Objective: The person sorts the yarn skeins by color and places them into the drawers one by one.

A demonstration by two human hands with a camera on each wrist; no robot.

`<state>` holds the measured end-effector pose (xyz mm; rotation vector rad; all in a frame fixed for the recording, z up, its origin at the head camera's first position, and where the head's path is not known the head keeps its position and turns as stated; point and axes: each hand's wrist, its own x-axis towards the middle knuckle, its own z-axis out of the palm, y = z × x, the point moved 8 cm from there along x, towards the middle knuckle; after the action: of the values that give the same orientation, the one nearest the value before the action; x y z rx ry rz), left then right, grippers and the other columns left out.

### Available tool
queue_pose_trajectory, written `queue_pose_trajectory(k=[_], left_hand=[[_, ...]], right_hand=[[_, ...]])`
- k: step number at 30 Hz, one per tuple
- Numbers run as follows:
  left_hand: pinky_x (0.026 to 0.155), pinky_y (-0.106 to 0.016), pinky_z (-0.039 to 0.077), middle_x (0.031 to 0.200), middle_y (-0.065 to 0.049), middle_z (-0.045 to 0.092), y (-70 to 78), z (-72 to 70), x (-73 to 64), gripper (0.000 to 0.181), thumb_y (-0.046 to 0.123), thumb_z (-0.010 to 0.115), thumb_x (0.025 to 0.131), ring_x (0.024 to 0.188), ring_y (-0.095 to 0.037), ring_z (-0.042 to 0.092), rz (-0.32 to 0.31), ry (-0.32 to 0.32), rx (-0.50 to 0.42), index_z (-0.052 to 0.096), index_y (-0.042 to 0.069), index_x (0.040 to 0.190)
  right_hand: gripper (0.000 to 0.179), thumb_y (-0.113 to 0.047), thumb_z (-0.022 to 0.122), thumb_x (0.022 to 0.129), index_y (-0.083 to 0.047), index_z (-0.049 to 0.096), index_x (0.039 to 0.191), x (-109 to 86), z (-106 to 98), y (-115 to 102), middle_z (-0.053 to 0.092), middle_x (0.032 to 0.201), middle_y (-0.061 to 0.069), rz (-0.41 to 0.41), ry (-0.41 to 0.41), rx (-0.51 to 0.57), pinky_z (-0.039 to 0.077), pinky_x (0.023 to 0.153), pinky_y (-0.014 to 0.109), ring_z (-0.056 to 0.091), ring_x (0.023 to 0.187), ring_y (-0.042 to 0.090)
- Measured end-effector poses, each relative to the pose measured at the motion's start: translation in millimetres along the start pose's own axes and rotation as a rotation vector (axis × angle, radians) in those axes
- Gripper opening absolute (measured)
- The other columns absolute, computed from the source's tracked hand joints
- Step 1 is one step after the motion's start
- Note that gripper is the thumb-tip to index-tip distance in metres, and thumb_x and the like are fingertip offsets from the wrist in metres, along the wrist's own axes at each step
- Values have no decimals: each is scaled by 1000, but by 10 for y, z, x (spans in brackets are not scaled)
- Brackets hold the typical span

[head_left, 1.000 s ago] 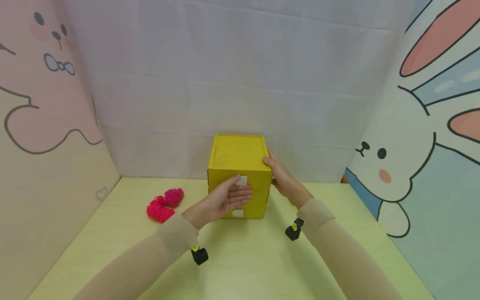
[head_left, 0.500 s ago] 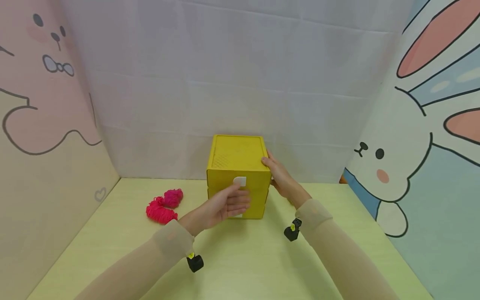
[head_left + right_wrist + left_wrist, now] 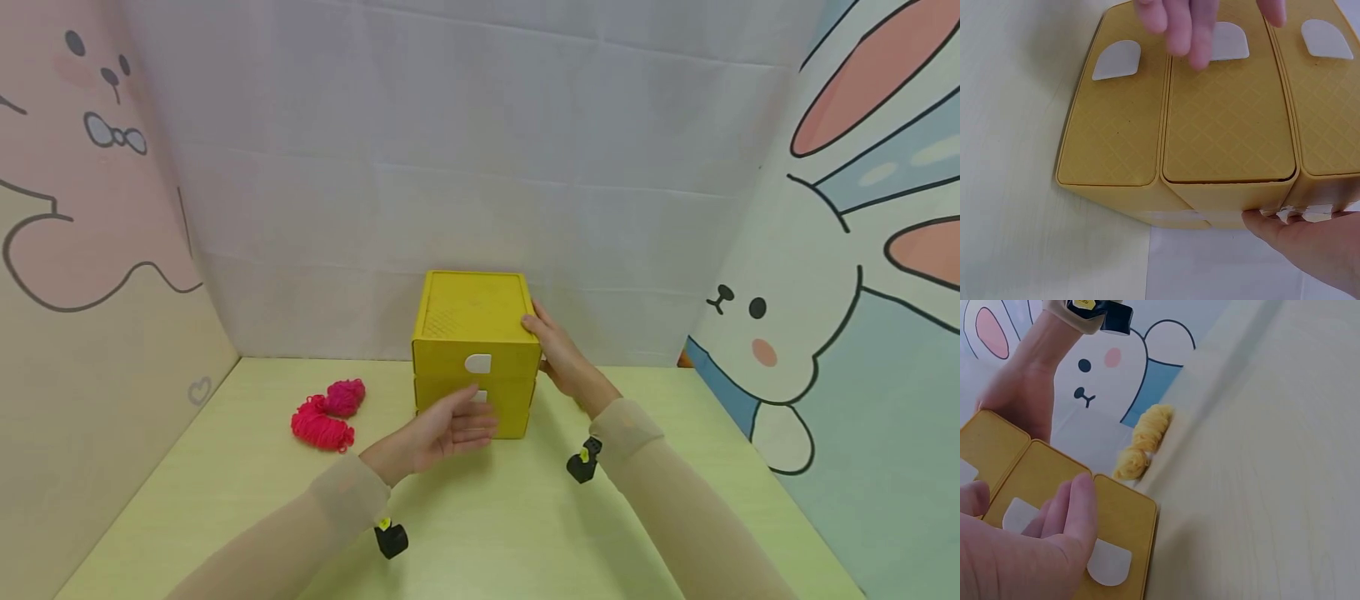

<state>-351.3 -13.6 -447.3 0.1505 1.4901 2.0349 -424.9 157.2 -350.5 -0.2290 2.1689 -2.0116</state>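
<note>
A yellow three-drawer box [image 3: 472, 308] with white tabs stands against the back wall. My left hand [image 3: 442, 429] is in front of it, fingers extended and palm turned toward the box's right side. In the left wrist view its fingers overlap the middle drawer's tab [image 3: 1018, 515]; the bottom drawer's tab [image 3: 1110, 562] shows beside them. With my right hand [image 3: 562, 350] I hold the box by its upper right side, one digit over the top edge. The right wrist view shows that hand [image 3: 1322, 250] against the side wall. All three drawer fronts look pushed in.
Two bundles of yarn, one red-pink [image 3: 321, 423] and one magenta [image 3: 346, 397], lie left of the box. Yellow yarn [image 3: 1141, 444] lies to its right, mostly behind my right arm in the head view. Printed walls [image 3: 885, 400] flank the pale table [image 3: 510, 533].
My left hand has slid down the box front from the top drawer's tab to about the middle one, uncovering the upper tab. The right hand keeps its hold.
</note>
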Motion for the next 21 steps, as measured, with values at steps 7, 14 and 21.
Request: queue_pose_trajectory(k=[7,14,21], left_hand=[[116,-48,47,153,-30,53,-81,-25,35,72,50,53,110,144,-45,51,-23,34,-43,50,-11,149],[114,-45,49,153,-31,53,-116,-41,81,69,46,54,111,146,-45,48,-22,58,-119,49,-11,149],[109,-42,54,144,-28,61,-119,-59,110,67,43,57,110,139,-42,57,-4,109,-147,52,-13,146]], right_hand=[[68,-40,41,114,-37,5,172,7,2,0,7,180,0,-4,-2,-4,26,125,64,30,157,34],[68,-40,42,114,-37,8,172,-9,7,6,10,179,0,9,5,11,29,124,63,34,155,34],[68,-40,42,114,-37,8,172,2,-2,15,8,179,-1,1,-2,10,26,125,66,30,157,34]])
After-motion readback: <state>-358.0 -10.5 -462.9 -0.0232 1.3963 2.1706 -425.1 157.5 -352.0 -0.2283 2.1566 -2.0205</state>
